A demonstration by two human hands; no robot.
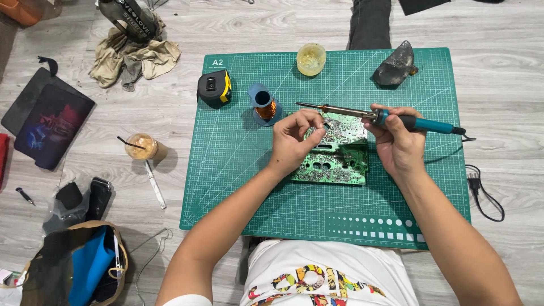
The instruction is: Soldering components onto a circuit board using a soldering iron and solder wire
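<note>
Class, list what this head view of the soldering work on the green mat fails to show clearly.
- What the left hand pinches over the circuit board: too small, hidden by the fingertips.
- Whether the soldering iron in the right hand touches the board: cannot tell.
- The board's left edge: covered by the left hand.
- The iron's cord past its plug: only partly traceable.
- The bag at lower left: cut off by the frame edge.

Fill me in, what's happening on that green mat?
A person sits at a green cutting mat with a green circuit board lying on it. The right hand holds a teal-handled soldering iron, tip pointing left above the board. The left hand pinches something small over the board; what it is can't be made out. A solder spool, a tape measure and a small yellowish tub sit at the mat's far side.
</note>
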